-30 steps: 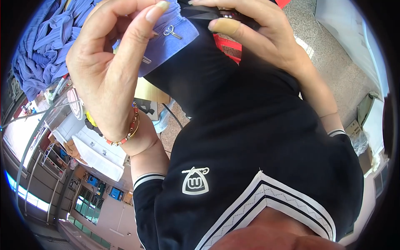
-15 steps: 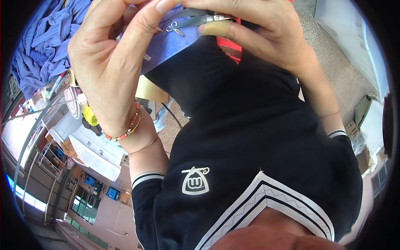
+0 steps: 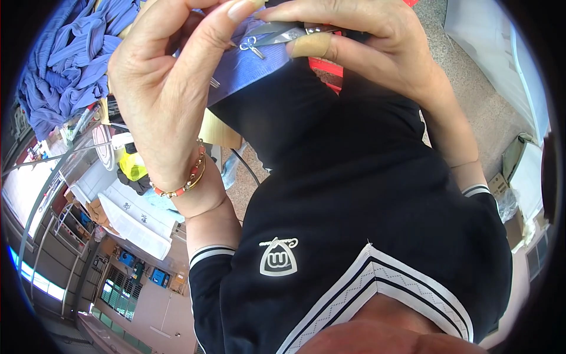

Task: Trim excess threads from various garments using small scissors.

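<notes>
My right hand (image 3: 386, 50), with a tan bandage round the thumb, is closed on metal thread snips (image 3: 277, 36). Their two blades point left and stand slightly apart. My left hand (image 3: 165, 82) is closed at the top of the picture, thumb against fingers, holding a piece of blue ribbed fabric (image 3: 244, 69); what lies right at its fingertips cannot be made out. A small silver ring with a metal tip (image 3: 252, 47) lies on the fabric beside the blades. Another bit of metal (image 3: 214, 82) shows next to the left thumb's base.
A heap of blue ribbed garments (image 3: 76, 59) lies at the far left. Below it are a yellow bag (image 3: 132, 165) and white paper sheets (image 3: 132, 221). Something red (image 3: 327, 68) shows behind my right hand. A pale translucent sheet (image 3: 501, 53) stands on the right.
My left hand has shifted a little right and down, and the fabric with its metal ring has moved with it. The snips' blades have turned slightly beside the ring.
</notes>
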A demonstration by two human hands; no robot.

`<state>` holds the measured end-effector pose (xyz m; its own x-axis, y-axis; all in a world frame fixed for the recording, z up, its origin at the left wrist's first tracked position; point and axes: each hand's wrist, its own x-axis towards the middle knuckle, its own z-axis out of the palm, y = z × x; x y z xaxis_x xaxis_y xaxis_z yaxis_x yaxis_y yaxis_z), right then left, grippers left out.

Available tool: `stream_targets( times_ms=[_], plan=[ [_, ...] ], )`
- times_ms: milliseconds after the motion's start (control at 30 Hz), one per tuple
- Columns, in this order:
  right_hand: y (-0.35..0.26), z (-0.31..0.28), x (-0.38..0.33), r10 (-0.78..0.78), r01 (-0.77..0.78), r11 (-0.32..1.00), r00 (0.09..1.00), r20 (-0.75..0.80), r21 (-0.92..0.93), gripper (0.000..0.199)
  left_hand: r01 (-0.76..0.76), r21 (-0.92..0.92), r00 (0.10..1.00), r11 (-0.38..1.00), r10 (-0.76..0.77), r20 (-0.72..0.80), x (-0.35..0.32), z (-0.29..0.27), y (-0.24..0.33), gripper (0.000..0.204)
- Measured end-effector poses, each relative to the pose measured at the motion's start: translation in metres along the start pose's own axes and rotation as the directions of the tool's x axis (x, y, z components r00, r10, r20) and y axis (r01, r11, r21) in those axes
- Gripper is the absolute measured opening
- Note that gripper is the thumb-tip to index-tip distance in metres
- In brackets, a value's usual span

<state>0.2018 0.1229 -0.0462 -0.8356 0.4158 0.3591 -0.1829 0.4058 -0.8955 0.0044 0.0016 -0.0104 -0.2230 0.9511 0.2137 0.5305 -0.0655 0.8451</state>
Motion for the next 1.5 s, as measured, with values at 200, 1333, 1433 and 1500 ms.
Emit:
stream_targets(
  times_ms=[200, 1333, 1433, 1500],
  plan=[
    [0.000, -0.003, -0.001, 0.076, -0.077, 0.997, 0.996, 0.047, 0.022, 0.035, -0.011, 0.005, 1.000, 1.000, 0.011, -0.002, -0.002, 0.000, -0.002, 0.012],
    [-0.005, 0.006, -0.003, 0.221, -0.228, 0.972, 0.969, -0.113, -0.059, 0.037, -0.069, -0.087, 0.916, 0.994, 0.029, -0.400, -0.022, -0.032, -0.019, 0.026],
    [-0.006, 0.007, -0.005, 0.287, -0.294, 0.955, 0.949, -0.133, -0.036, 0.037, -0.099, 0.272, 0.991, 0.957, 0.121, -0.065, -0.038, -0.026, 0.000, 0.032],
    [-0.010, 0.009, -0.004, 0.299, -0.308, 0.951, 0.942, -0.151, -0.041, 0.038, -0.109, 0.383, 0.990, 0.917, 0.133, -0.038, -0.042, -0.010, 0.010, 0.041]
  ],
)
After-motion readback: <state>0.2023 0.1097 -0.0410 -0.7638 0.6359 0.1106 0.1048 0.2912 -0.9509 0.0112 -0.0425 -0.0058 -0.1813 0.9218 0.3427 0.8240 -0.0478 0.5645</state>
